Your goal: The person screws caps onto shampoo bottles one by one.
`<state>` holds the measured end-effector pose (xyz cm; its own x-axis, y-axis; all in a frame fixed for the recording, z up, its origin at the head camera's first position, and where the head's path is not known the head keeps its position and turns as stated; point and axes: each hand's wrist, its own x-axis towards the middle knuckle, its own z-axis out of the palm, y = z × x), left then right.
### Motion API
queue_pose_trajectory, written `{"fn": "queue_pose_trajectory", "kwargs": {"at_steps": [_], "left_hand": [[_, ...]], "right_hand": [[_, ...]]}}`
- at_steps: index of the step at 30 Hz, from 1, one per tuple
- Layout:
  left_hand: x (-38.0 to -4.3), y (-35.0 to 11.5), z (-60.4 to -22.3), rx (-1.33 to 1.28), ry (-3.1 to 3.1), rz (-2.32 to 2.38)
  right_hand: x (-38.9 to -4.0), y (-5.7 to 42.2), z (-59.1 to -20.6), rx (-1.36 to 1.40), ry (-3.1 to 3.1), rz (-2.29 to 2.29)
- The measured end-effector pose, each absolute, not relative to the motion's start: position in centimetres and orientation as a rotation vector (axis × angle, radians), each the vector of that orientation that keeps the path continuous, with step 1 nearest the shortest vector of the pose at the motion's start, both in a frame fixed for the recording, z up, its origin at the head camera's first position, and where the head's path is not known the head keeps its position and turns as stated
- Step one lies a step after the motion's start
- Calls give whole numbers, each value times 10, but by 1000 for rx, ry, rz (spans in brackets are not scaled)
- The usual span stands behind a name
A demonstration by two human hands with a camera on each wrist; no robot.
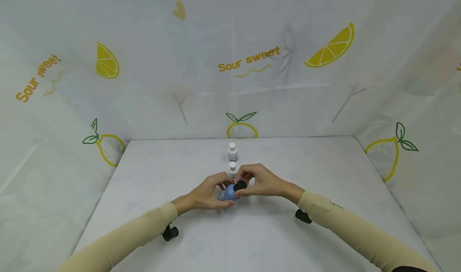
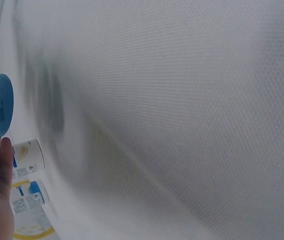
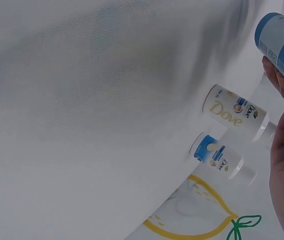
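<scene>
A blue bottle (image 1: 227,194) with a black cap (image 1: 240,185) is held tilted over the middle of the table. My left hand (image 1: 210,192) grips its body, thumb on the near side. My right hand (image 1: 262,181) pinches the black cap between thumb and fingers. The bottle's flat blue base (image 2: 0,106) faces the left wrist camera, while a pale printed label (image 3: 277,42) shows on its side in the right wrist view. Just behind the hands stands a white Dove bottle (image 3: 234,111) with a white cap, its lower part partly covered in the head view.
Farther back is a second white Dove bottle (image 1: 232,153), in line with the first. A white cloth covers the table (image 1: 173,160). The back wall (image 1: 201,103) and side walls carry lemon prints. Black wrist cameras hang under the left sleeve (image 1: 144,228) and right sleeve (image 1: 345,220).
</scene>
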<state>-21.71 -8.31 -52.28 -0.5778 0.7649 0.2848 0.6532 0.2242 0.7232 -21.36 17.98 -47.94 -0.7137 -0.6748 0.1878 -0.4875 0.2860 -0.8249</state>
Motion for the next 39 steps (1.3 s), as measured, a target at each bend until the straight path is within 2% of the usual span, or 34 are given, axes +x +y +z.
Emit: {"fn": "queue_pose_trajectory", "kwargs": {"at_steps": [28, 39], "left_hand": [[-214, -84, -521, 1362, 2372, 1272], [-216, -86, -521, 1396, 2374, 1273]], "right_hand": [[-213, 175, -482, -1134, 2437, -1330], [-223, 193, -477, -1176, 2095, -1464]]}}
